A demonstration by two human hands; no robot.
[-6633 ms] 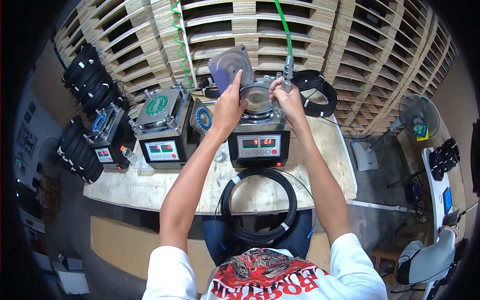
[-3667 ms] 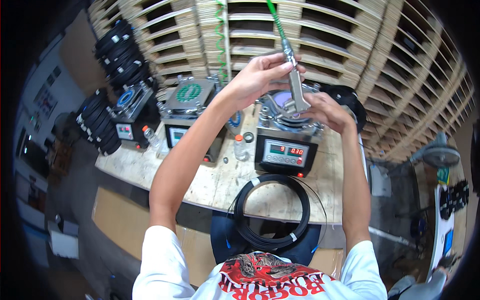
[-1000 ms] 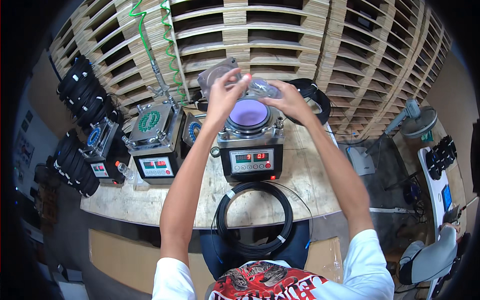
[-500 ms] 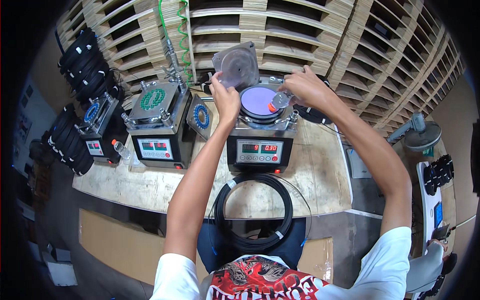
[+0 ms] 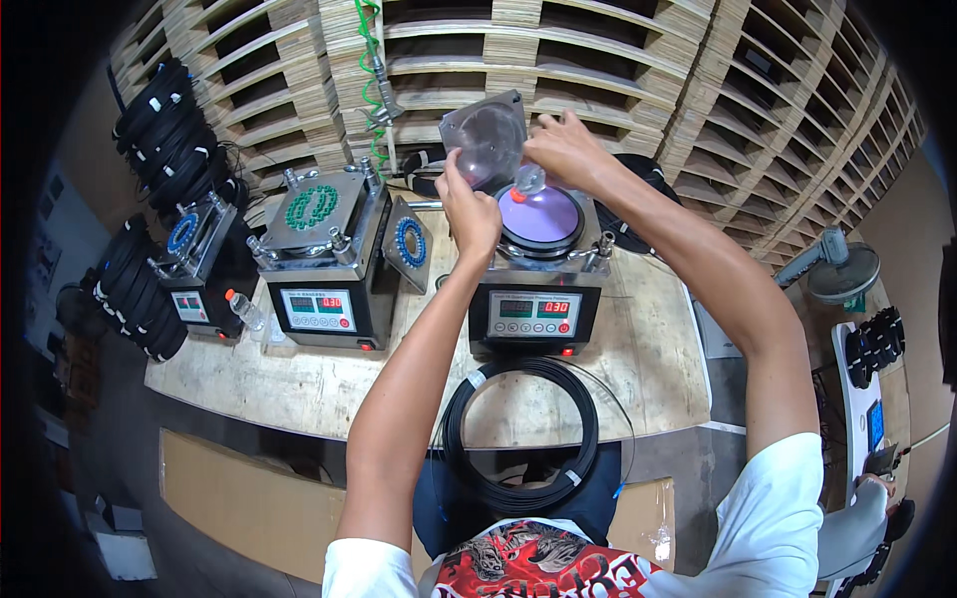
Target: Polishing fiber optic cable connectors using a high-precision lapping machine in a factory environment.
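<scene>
Over the bench: both forearms rise from the lower edge and meet above the nearer polishing machine [image 5: 535, 299]; elbows bent, wrists close together

Left hand: left hand [image 5: 469, 207] is held upright over the machine's front left corner; fingers curl up to the lower edge of the raised lid [image 5: 485, 145]; thumb and fingertips pinch that edge, so the grip is closed on the lid

Right hand: right hand [image 5: 563, 149] reaches in from the right, palm down, knuckles toward the pallets; fingers bent downward above a small clear bottle [image 5: 529, 180]; whether they actually clasp the bottle I cannot tell, as the fingers hide its top

Bottle: upright with its tip just over the purple disc [image 5: 539, 213]; whether it touches the disc is unclear

Lid: grey, roughly square with a round clear centre; tilted back, standing behind the disc

Machine: dark box with a display panel on its front; sits on the wooden tabletop [image 5: 329, 384] directly ahead of the person

Neighbours: a second machine [image 5: 324, 259] stands just left with its lid shut; a third [image 5: 197, 269] lies further left, beside stacked black cable coils [image 5: 135, 289]

Front edge: a black cable coil [image 5: 520, 431] rests partly on the tabletop, partly over the person's lap

Background: stacked wooden pallets [image 5: 638, 60]; a green coiled hose [image 5: 367, 45] hangs before them
</scene>
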